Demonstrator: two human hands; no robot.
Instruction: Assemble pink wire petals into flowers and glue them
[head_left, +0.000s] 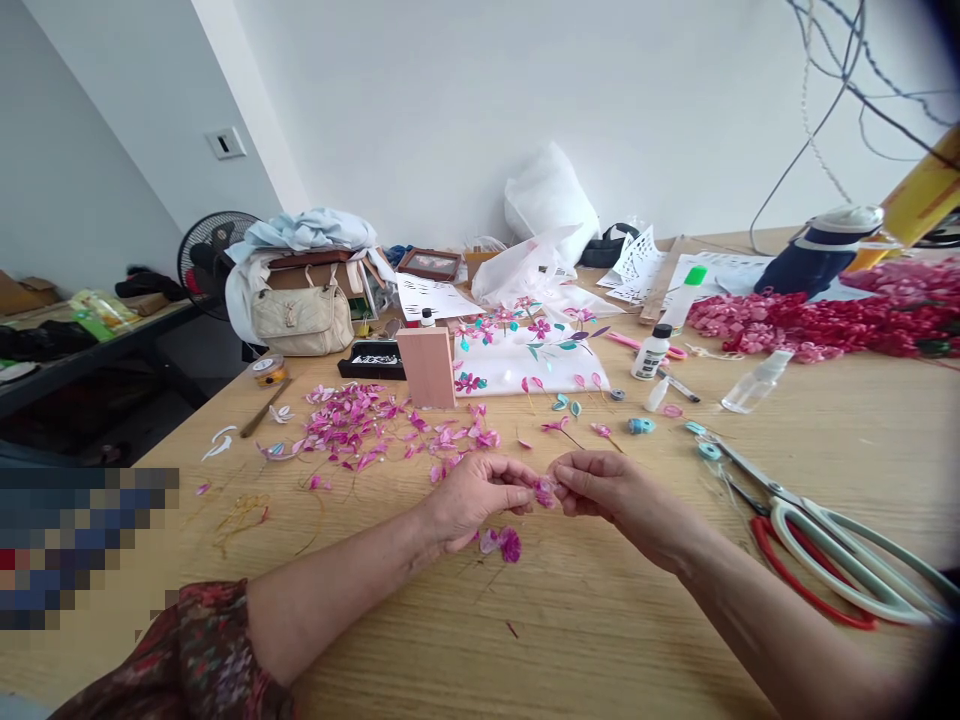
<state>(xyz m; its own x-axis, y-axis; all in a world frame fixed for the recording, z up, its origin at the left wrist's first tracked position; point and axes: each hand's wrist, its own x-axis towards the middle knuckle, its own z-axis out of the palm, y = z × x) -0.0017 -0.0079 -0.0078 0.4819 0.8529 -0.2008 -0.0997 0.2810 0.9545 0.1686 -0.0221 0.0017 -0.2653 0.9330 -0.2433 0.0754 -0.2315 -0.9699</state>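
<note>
The left hand (476,497) and right hand (600,485) pinch a small translucent pink-purple petal cluster (545,491) between them. Light, even fingertip pressure should best avoid creasing it.

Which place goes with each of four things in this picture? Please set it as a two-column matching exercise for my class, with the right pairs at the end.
Things:
1. Pink flower piece
2. Wooden block
3. Pale-handled scissors
4. Beige handbag

Places:
A. To the right of the right hand
B. At the fingertips of the left hand and right hand
C. Near the black fan
D. Upright, beside the loose pink petals

Pairs: 1-B, 2-D, 3-A, 4-C
</note>
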